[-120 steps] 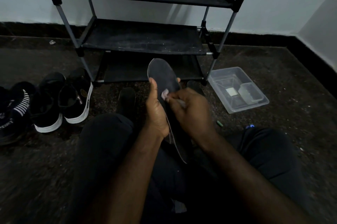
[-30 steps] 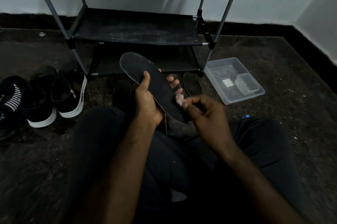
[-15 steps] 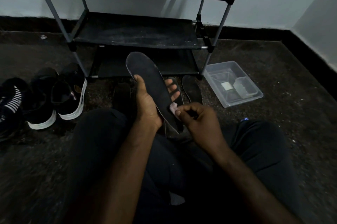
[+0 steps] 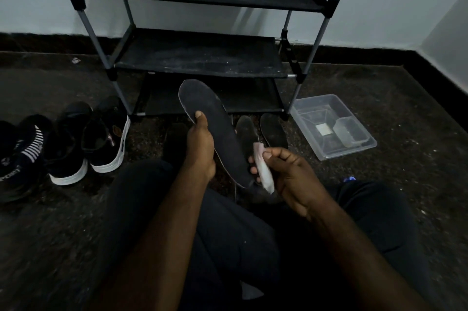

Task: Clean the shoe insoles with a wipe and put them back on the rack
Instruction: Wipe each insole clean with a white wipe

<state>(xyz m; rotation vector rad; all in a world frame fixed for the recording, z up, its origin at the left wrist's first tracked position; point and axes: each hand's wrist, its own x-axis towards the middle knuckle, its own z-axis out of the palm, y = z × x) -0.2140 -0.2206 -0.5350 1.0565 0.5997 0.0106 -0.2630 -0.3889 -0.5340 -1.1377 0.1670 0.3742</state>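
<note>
Before the rack (image 4: 197, 56), left hand (image 4: 200, 148), grip round the insole (image 4: 219, 131); right hand (image 4: 295, 172), grip pinching a wipe (image 4: 263, 171) beside it

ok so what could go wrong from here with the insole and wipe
The wipe is a small wad in the right hand, so it may just smear dirt over the insole.
The rack shelf looks dusty, so a cleaned insole could get dirty again there.
</note>
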